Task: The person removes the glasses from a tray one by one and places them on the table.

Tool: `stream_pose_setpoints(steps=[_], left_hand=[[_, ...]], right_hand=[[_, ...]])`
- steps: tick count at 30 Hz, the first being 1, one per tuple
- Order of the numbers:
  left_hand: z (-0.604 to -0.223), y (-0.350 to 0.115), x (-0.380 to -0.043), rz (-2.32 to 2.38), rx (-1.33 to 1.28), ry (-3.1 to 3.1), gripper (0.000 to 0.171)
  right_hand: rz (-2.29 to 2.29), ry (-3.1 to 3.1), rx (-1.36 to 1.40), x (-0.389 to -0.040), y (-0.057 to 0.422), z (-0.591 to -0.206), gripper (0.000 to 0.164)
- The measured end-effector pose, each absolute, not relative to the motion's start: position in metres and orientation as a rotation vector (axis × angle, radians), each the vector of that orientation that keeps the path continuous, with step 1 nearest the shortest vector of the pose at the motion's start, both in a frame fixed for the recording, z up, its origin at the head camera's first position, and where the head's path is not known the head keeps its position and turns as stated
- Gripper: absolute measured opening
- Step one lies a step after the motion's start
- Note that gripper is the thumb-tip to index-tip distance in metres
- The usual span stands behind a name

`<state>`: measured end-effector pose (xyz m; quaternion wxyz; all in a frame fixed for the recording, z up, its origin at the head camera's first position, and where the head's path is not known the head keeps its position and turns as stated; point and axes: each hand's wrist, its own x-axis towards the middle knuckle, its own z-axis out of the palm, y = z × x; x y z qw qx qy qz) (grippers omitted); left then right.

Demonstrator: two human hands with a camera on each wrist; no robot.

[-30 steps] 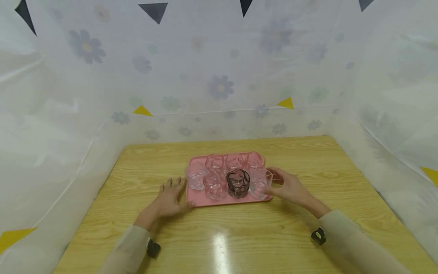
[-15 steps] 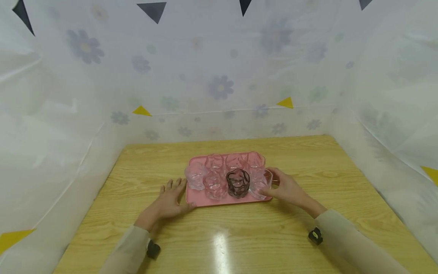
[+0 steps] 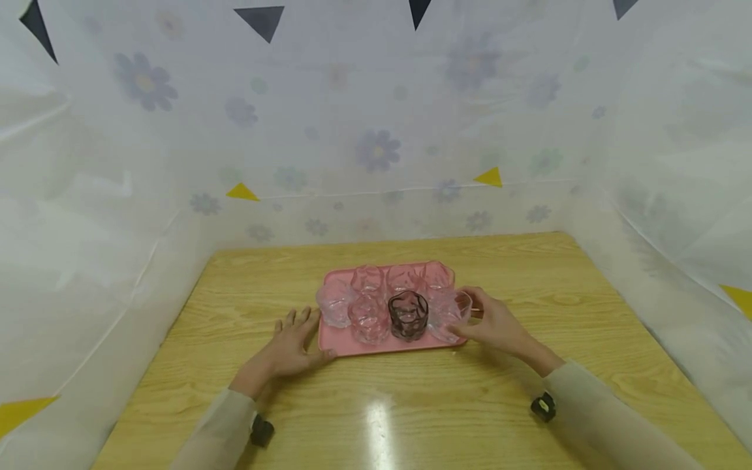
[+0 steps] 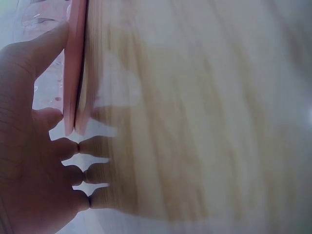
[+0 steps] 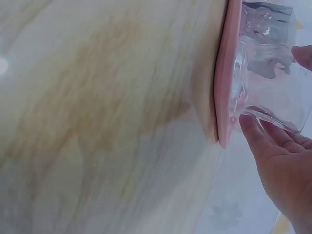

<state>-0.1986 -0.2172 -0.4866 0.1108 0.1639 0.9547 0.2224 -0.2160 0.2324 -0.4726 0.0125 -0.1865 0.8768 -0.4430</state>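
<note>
Several wavy-walled glasses stand on a pink tray (image 3: 346,343). My right hand (image 3: 496,326) holds the clear glass (image 3: 442,320) at the tray's right end, thumb on the near side and fingers on the far side. In the right wrist view this clear glass (image 5: 273,90) sits low at the tray's rim, between thumb and fingertips. My left hand (image 3: 290,346) lies spread at the tray's left end. Its thumb (image 4: 48,46) touches the tray edge, and the other fingertips are down at the tabletop. Nothing is gripped there.
A dark grey glass (image 3: 408,316) stands left of the held one. Another clear glass (image 3: 336,303) occupies the tray's left end, and more glasses line the back. The wooden table (image 3: 376,391) is bounded by a flowered white curtain (image 3: 376,104) behind and at both sides.
My right thumb has slid slightly left over the near side of the clear glass, and that glass's rim has tipped or shifted a little right. The left hand stays in place.
</note>
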Motion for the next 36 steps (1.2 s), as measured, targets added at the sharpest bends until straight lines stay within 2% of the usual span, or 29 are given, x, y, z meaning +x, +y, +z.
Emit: stream_pose_setpoints(steps=[6, 14, 22, 29, 36], left_hand=[[-0.486, -0.218, -0.198, 0.677, 0.478, 2.785, 0.105], [-0.487, -0.218, -0.199, 0.677, 0.479, 2.785, 0.107], [-0.488, -0.219, -0.199, 0.659, 0.475, 2.793, 0.106], [-0.488, -0.219, -0.199, 0.658, 0.481, 2.79, 0.106], [-0.487, -0.219, -0.198, 0.652, 0.498, 2.802, 0.104]], right_hand=[[-1.366, 2.816, -0.538, -0.215, 0.25, -0.464, 0.075], [-1.32, 2.94, -0.355, -0.218, 0.305, -0.458, 0.072], [-1.286, 3.001, -0.165, -0.219, 0.358, -0.451, 0.079], [-1.236, 3.05, -0.046, -0.228, 0.392, -0.453, 0.076], [-1.167, 3.099, 0.039, -0.237, 0.417, -0.455, 0.084]])
